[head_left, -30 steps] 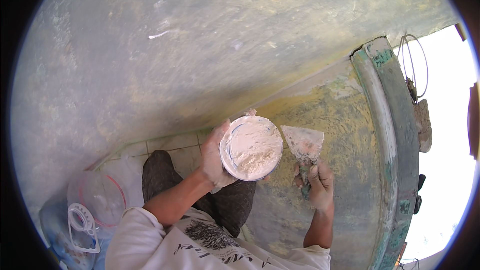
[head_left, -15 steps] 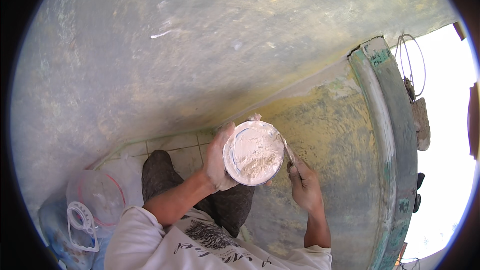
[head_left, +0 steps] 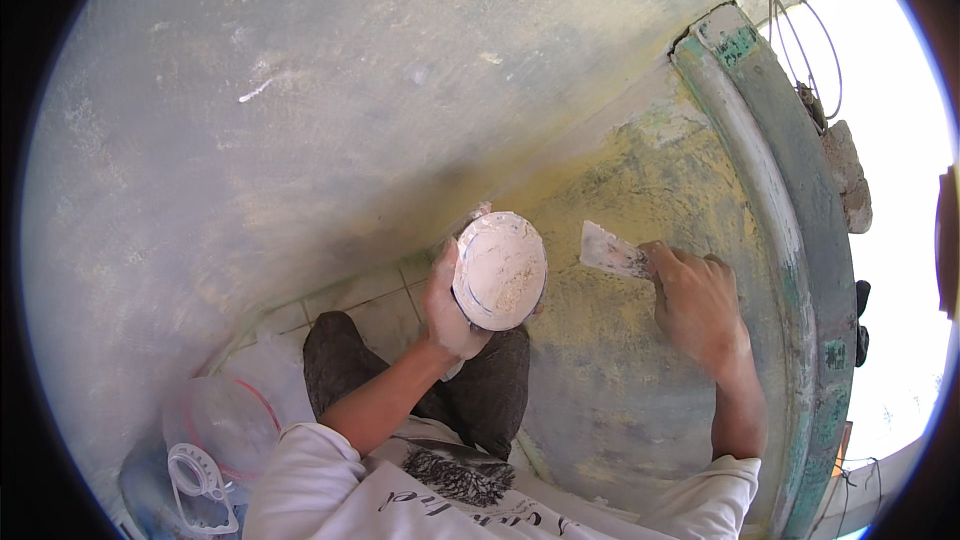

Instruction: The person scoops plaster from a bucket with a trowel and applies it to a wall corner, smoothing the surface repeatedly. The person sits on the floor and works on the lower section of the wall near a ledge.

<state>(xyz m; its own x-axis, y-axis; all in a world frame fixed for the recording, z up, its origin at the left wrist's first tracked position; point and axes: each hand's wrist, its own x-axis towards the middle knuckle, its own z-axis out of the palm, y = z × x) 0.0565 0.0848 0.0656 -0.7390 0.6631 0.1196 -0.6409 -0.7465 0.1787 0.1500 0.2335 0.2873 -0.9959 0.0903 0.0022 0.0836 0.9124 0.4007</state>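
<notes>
My left hand [head_left: 452,312] is wrapped round the side and underside of a small round bowl [head_left: 459,285]. Whitish putty [head_left: 503,265] coats the inside of the bowl, which is tilted so its opening faces up toward me. To the right, my right hand [head_left: 698,305] grips a putty knife [head_left: 612,250] by its handle. The wide blade points left toward the bowl, smeared with pale putty, and stands apart from both bowl and wall. Pale residue covers the left fingers.
Grey, patchy walls [head_left: 330,140] rise ahead and at the right, meeting in a corner. A green-edged ledge [head_left: 790,230] runs down the right side, with a wire loop [head_left: 835,70] and a stone [head_left: 846,165] beyond. At lower left stands a clear plastic container [head_left: 225,420] with a white handle piece [head_left: 195,475].
My right hand has pulled the putty knife off the bowl's rim, out to the right and up, its blade turned leftward. The left hand has tipped the bowl more on its side.
</notes>
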